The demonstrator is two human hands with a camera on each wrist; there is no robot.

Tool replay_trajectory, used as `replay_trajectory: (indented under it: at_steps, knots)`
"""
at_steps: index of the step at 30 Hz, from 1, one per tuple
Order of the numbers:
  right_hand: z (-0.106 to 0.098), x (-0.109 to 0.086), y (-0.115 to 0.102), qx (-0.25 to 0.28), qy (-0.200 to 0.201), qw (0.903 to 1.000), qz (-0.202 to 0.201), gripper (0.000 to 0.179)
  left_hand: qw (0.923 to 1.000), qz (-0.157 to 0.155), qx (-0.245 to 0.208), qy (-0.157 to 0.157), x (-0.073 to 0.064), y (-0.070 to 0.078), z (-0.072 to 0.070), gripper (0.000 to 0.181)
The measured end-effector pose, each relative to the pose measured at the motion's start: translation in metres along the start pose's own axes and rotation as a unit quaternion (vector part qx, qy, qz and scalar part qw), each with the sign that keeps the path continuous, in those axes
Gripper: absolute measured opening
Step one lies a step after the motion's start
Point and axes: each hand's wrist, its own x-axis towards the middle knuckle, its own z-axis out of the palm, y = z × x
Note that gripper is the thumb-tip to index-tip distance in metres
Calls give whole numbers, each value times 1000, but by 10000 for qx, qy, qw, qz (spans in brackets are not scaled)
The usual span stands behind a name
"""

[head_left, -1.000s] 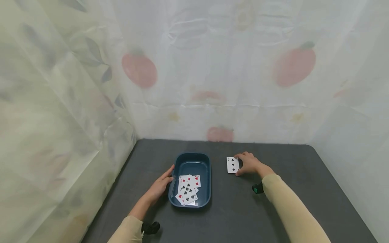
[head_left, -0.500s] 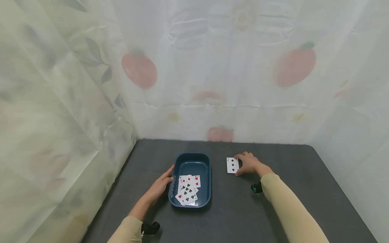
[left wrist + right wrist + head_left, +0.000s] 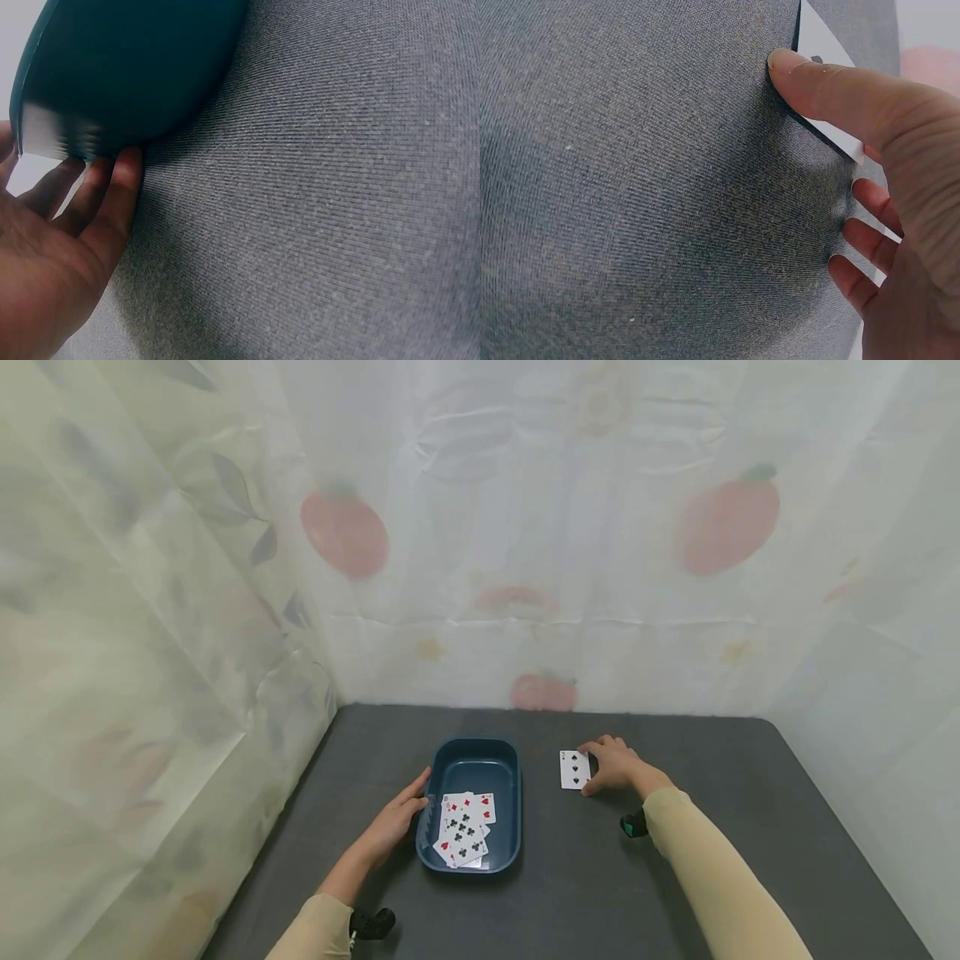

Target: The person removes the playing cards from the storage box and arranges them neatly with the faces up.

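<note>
A dark blue plastic tray [image 3: 513, 835] sits left of the middle of the table. Several playing cards [image 3: 463, 827] lie face up and overlapping in its near part, hearts, diamonds and clubs among them. My left hand [image 3: 390, 828] holds the tray's left side, its thumb at the rim and its fingertips against the outer wall [image 3: 112, 120] low down. To the right of the tray, a spades playing card [image 3: 570, 770] lies face up. My right hand [image 3: 617, 766] pinches this card by its right end between thumb [image 3: 817, 86] and index finger; the other fingers are loosely curled beside it.
The dark grey tabletop [image 3: 570, 885] reaches back to a pale curtain [image 3: 600, 568] with fruit prints. Another curtain [image 3: 150, 693] hangs along the left edge. Black wrist cameras sit under the left wrist [image 3: 371, 923] and the right wrist [image 3: 633, 823].
The spades card's far edge has come very slightly nearer. Both hands stay in the same places, and the tray and the cards inside it have not moved.
</note>
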Motion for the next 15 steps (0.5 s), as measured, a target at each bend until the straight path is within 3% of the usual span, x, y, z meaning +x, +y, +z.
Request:
replay_trajectory:
  at_steps: [15]
  knots:
    - [3, 2, 3, -65, -26, 10000, 3, 87, 9999, -45, -78, -43, -2, 0, 0, 56]
